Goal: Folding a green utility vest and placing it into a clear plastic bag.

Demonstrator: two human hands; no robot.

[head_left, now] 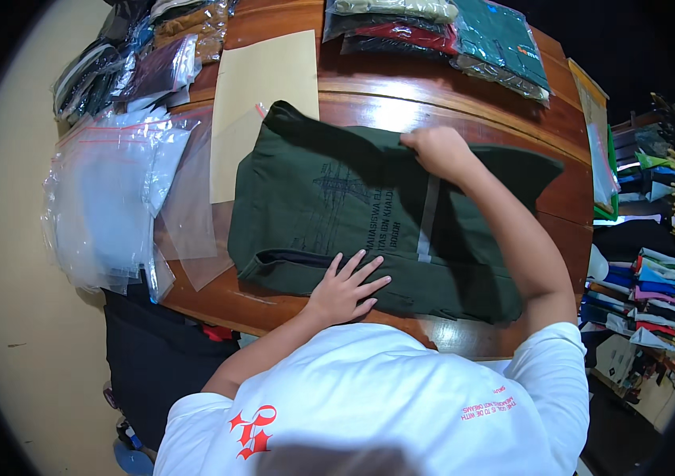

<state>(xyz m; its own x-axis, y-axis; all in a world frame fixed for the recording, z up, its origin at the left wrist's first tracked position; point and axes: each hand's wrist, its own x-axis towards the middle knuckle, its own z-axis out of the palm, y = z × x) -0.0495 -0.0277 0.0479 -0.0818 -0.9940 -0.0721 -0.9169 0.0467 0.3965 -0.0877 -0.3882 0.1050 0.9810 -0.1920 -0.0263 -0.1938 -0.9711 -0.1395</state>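
Observation:
A dark green garment (298, 206) with dark printing and a grey strip (428, 218) lies partly folded on the brown wooden table (226, 305). Its near side is turned inward in a long fold. My left hand (345, 289) rests flat on that near fold, fingers spread. At the far edge, my right hand (439, 152) is closed on the cloth, its fingertips partly hidden. The far left corner of the garment stands slightly raised, and the right end spreads out beneath my right forearm.
Clear plastic bags (107, 198) are piled at the table's left edge, beside a tan cardboard sheet (266, 87). Bagged garments (401, 24) lie at the far side, with more bagged clothes (159, 71) at the far left. Hanging clothes (655, 285) stand off to the right.

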